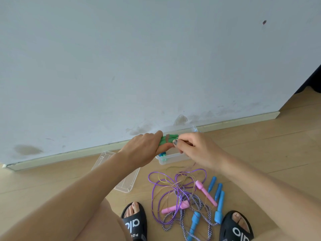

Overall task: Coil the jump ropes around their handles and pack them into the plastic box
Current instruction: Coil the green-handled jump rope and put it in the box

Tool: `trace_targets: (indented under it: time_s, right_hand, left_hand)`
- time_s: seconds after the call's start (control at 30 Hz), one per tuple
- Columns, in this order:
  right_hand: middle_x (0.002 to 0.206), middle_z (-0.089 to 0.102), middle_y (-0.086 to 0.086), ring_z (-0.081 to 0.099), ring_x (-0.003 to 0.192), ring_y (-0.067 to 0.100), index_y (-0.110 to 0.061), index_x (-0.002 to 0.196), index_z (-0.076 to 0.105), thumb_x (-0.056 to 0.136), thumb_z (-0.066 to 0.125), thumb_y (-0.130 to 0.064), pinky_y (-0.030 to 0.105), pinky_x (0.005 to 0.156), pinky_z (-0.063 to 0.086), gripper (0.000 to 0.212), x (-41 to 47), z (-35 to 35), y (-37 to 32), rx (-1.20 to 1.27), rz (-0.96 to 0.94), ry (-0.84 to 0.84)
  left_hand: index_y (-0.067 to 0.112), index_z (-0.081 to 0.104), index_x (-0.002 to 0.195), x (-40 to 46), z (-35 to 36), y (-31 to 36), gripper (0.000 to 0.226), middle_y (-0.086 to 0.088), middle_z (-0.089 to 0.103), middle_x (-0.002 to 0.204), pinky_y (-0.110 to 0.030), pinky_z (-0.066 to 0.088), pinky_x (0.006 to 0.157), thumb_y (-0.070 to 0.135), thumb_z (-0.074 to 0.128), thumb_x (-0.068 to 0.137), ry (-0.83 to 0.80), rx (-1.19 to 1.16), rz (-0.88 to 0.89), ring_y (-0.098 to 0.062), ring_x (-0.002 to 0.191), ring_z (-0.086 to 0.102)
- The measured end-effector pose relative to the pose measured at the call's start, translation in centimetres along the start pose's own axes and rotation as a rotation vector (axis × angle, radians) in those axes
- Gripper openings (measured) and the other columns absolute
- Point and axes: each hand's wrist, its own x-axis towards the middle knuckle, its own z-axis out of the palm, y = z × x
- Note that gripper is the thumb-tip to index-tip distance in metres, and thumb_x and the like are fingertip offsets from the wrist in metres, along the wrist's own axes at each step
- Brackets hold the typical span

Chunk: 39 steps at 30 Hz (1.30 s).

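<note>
Wall [121, 66]: the far part of the view is filled; stains are seen low down, and a skirting board runs along its foot.
Floor [260, 150]: pale wood boards; all things are carried by it.
Lid [125, 178]: clear plastic, laid flat at the left; largely covered by the left forearm.
Plastic box [171, 158]: clear, set near the wall; mostly hidden behind the hands, with blue-green pieces dimly seen inside.
Loose ropes [175, 188]: purple, thin brownish and striped cords tangled near the feet, with pink handles [205, 192] and blue handles [218, 192]; which cord joins which handle cannot be told.
Left hand [142, 148]: curled round the green handles [166, 139], held above the box.
Right hand [194, 148]: fingertips pinched at the bundle's right end; what is pinched is hidden.
</note>
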Motion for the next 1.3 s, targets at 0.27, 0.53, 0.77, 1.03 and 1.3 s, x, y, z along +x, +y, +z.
trace_targets:
  time_s: [0.27, 0.53, 0.77, 1.03, 1.3]
  right_hand:
    - [0.047, 0.033, -0.01, 0.028, 0.05, 0.012, -0.009, 0.068, 0.055, 0.099, 0.051, -0.028, 0.024, 0.048, 0.024, 0.037, 0.0, -0.2, 0.0, 0.194, 0.112, -0.082]
    - [0.052, 0.035, -0.006, 0.029, 0.049, 0.009, -0.018, 0.062, 0.051, 0.099, 0.055, -0.031, 0.023, 0.048, 0.025, 0.039, -0.4, -0.5, 0.5, -0.085, -0.059, -0.11]
    - [0.057, 0.037, -0.002, 0.028, 0.052, 0.008, -0.007, 0.067, 0.052, 0.1, 0.054, -0.033, 0.024, 0.05, 0.024, 0.041, 0.0, -0.3, 0.8, -0.027, -0.071, -0.077]
    - [0.054, 0.04, -0.004, 0.031, 0.052, 0.009, -0.013, 0.063, 0.053, 0.096, 0.062, -0.032, 0.022, 0.05, 0.025, 0.039, 0.5, -0.2, 0.9, 0.138, -0.037, -0.05]
    - [0.05, 0.038, -0.009, 0.031, 0.05, 0.008, -0.005, 0.068, 0.054, 0.094, 0.067, -0.03, 0.019, 0.051, 0.027, 0.037, 2.0, -1.6, 1.8, 0.434, -0.042, 0.016]
  left_hand:
    - [0.014, 0.038, 0.091, -0.4, -0.3, 0.6, 0.06, -0.002, 0.052, 0.07, -0.038, 0.036, 0.054, 0.071, 0.018, 0.088, -0.023, 0.043, 0.042, -0.029, 0.06, 0.048]
    - [0.018, 0.03, 0.089, -0.9, -0.4, 1.9, 0.055, -0.003, 0.055, 0.076, -0.036, 0.035, 0.056, 0.072, 0.017, 0.087, 0.001, 0.157, 0.149, -0.033, 0.065, 0.056]
    - [0.021, 0.029, 0.088, -0.8, -0.7, 1.8, 0.056, -0.001, 0.057, 0.078, -0.037, 0.041, 0.059, 0.076, 0.02, 0.085, -0.005, 0.107, 0.167, -0.03, 0.069, 0.056]
    - [0.018, 0.049, 0.08, -1.0, -0.5, 1.9, 0.063, 0.0, 0.054, 0.056, -0.028, 0.03, 0.044, 0.077, 0.026, 0.085, 0.182, 0.156, 0.218, -0.028, 0.046, 0.054]
    - [0.016, 0.049, 0.085, -1.0, -1.9, 2.2, 0.068, 0.005, 0.047, 0.059, -0.033, 0.03, 0.053, 0.08, 0.027, 0.08, 0.077, -0.19, 0.082, -0.017, 0.053, 0.044]
